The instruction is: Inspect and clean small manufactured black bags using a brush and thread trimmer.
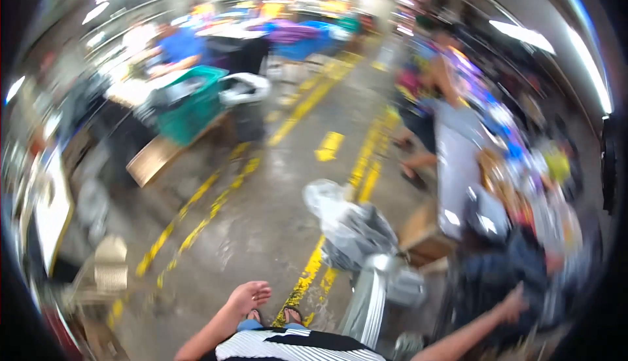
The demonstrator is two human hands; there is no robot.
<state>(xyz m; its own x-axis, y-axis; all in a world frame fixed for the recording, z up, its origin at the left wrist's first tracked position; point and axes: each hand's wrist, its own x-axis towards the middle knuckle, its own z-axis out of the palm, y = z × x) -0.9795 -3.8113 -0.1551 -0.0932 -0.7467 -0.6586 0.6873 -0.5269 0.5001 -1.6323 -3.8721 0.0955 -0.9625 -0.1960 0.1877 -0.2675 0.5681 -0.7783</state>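
Basket (190, 109) left of the aisle (229, 230), bag (353, 230) and heap (500, 276) right.

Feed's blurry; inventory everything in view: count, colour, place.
Bin: one, green, upper left.
Lined bin: one, dark, white liner, beside it.
Floor lines: several, yellow, across the floor.
Floor arrow: one, yellow, centre.
Plastic bag: one, translucent, right of centre.
Table: one, grey, right.
Heap: one, blackish, lower right.
Clutter: uncountable, many colours, right side.
Co-workers: at least two, mixed colours, right and upper left.
Ceiling lights: several, white, top.
Feet: two, sandalled, bottom centre.
Left hand: one, bare, bottom centre, empty.
Right hand: one, bare, over the heap; contact unclear.
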